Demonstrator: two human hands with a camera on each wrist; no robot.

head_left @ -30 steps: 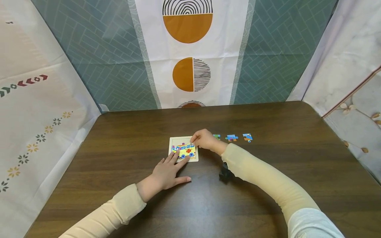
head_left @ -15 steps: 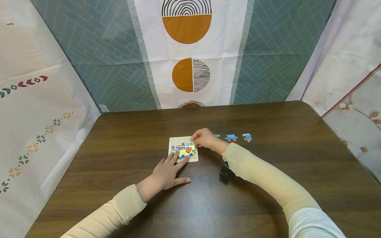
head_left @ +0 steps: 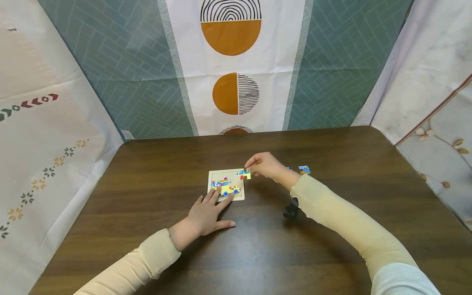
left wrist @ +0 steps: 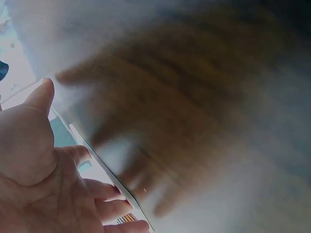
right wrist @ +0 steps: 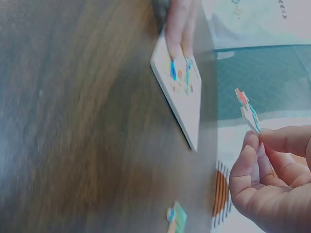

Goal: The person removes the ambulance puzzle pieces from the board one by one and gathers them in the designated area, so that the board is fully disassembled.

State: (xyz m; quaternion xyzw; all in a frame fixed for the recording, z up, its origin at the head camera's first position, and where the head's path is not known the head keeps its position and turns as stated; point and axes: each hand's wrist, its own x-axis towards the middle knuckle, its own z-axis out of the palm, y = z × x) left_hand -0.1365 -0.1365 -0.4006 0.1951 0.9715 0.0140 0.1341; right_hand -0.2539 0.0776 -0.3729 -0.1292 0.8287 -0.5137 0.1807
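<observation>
A small puzzle board (head_left: 215,174) with a pale frame lies on the table, partly filled with a yellow vehicle picture. My left hand (head_left: 204,215) is spread flat, its fingertips resting on the board's near edge; in the left wrist view its fingers (left wrist: 104,189) lie along that edge. Above the board's far right corner, my right hand (head_left: 268,166) pinches a jigsaw piece (head_left: 245,174) in yellow, blue and red. The right wrist view shows this piece (right wrist: 248,110) held between thumb and fingertips, apart from the board (right wrist: 187,121).
To the right of the board lie loose jigsaw pieces, one blue piece (head_left: 304,169) in plain sight and others partly behind the right hand. A green-topped loose piece (right wrist: 180,218) shows in the right wrist view. The dark wooden table (head_left: 236,262) meets hanging cloths at its back and sides.
My right hand has lifted the jigsaw piece out of the board and moved it right and away from me, leaving a pale gap in the picture. The left hand has stayed put.
</observation>
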